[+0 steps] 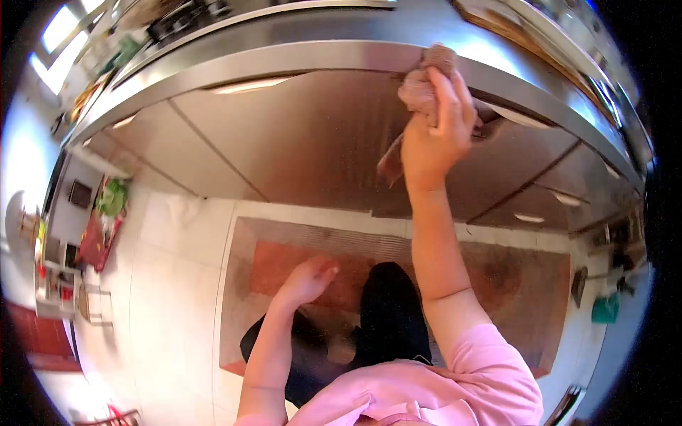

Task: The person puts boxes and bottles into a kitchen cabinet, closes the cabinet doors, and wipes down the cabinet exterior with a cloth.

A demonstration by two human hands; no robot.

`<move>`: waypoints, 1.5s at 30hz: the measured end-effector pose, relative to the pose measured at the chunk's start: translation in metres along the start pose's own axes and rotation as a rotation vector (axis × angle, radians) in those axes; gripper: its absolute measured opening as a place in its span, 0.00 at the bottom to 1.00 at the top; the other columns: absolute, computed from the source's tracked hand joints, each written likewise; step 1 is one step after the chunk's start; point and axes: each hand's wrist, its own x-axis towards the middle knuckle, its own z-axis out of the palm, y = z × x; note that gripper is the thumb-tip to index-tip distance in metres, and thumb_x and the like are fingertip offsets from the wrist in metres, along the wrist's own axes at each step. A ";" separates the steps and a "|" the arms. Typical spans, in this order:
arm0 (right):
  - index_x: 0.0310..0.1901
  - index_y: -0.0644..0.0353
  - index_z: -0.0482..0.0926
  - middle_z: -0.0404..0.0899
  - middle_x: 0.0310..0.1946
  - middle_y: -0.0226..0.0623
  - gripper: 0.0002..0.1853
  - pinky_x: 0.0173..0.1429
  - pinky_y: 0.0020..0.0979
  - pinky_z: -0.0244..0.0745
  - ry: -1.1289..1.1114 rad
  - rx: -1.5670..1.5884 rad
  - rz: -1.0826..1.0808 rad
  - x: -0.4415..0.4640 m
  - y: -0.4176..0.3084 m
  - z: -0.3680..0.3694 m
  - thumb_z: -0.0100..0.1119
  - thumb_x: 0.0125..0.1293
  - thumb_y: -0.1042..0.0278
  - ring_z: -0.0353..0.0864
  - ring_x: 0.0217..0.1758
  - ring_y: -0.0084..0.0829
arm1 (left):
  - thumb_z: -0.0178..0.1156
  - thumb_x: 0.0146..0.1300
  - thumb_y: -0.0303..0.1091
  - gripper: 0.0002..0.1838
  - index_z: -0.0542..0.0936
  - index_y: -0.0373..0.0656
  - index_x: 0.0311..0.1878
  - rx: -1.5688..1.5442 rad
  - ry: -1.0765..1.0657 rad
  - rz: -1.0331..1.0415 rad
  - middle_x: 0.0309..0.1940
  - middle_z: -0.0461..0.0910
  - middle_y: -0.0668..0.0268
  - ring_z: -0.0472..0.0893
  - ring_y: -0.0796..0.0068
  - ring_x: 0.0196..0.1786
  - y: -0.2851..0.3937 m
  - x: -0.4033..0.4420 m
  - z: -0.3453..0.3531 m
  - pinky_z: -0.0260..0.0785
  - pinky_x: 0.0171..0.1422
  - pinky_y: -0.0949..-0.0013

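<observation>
My right hand (440, 142) is stretched forward with its fingers closed around a bunched pinkish-brown cloth (419, 92). The cloth lies against the metal front edge (327, 57) of the countertop, and a loose end hangs below beside my wrist, in front of the cabinet doors. Lower down, my left hand (310, 281) hovers above the floor mat near my knees, with nothing visible in it. Its fingers are loosely bent and partly blurred.
Brown cabinet fronts (298, 142) with pale handles run under the counter. A patterned mat (497, 284) lies on the tiled floor. On the left stand a shelf unit and a red container (96, 238) with something green. A wooden board (511, 32) rests on the counter.
</observation>
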 end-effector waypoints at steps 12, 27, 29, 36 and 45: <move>0.33 0.46 0.79 0.77 0.42 0.20 0.08 0.36 0.32 0.70 -0.305 0.343 -0.212 -0.087 -0.179 0.161 0.58 0.47 0.67 0.74 0.33 0.33 | 0.52 0.61 0.34 0.14 0.74 0.39 0.48 -0.155 0.092 0.107 0.43 0.77 0.53 0.76 0.55 0.48 0.003 -0.025 -0.020 0.67 0.52 0.62; 0.48 0.60 0.74 0.74 0.45 0.34 0.23 0.53 0.25 0.68 -1.036 0.934 1.173 -0.191 -0.084 0.028 0.44 0.49 0.90 0.74 0.48 0.26 | 0.52 0.59 0.42 0.17 0.72 0.37 0.43 0.260 0.102 0.186 0.38 0.74 0.48 0.76 0.48 0.40 -0.018 -0.028 0.009 0.69 0.45 0.54; 0.48 0.61 0.73 0.72 0.48 0.35 0.24 0.58 0.26 0.64 -0.831 0.907 1.027 -0.169 -0.086 0.018 0.43 0.49 0.90 0.70 0.53 0.27 | 0.53 0.58 0.41 0.16 0.73 0.38 0.41 0.322 0.131 0.164 0.37 0.75 0.50 0.77 0.50 0.39 -0.014 -0.033 0.013 0.70 0.43 0.55; 0.52 0.61 0.71 0.70 0.52 0.42 0.23 0.60 0.34 0.62 -0.191 0.428 0.388 -0.107 -0.075 0.072 0.47 0.51 0.86 0.67 0.57 0.37 | 0.53 0.59 0.42 0.18 0.72 0.38 0.45 0.380 0.075 0.112 0.39 0.74 0.50 0.77 0.51 0.40 -0.010 -0.038 0.012 0.70 0.45 0.55; 0.46 0.51 0.76 0.73 0.46 0.36 0.24 0.50 0.39 0.66 -0.212 0.356 -0.174 -0.133 -0.150 0.167 0.50 0.45 0.83 0.70 0.48 0.42 | 0.54 0.57 0.40 0.13 0.74 0.40 0.39 0.356 0.216 0.107 0.35 0.75 0.55 0.77 0.57 0.41 -0.030 -0.039 0.005 0.67 0.44 0.56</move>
